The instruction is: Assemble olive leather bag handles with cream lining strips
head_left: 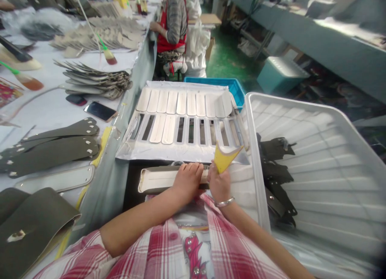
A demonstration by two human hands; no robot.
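Note:
My left hand (188, 178) lies over a long dark leather-like piece with a cream panel (159, 180), its fingers bent over the far edge. My right hand (220, 183), with a bracelet at the wrist, is closed round a yellow tool with a flared, curved end (224, 160). That end points up and away from me; the rest of the tool is hidden in the fist. The fist is at the right end of the piece. Just beyond both hands, a white slatted rack (181, 152) bears several cream strips (161, 101) in one full row, with two more strips (163, 130) nearer me.
On the left table lie dark leather-like straps (60, 150), a phone (100, 111), stacked grey pieces (96, 81) and glue bottles (110, 57). To my right stands a large white bin (319, 150) holding dark pieces (276, 162). A blue crate (238, 89) and a person (175, 25) are beyond the rack.

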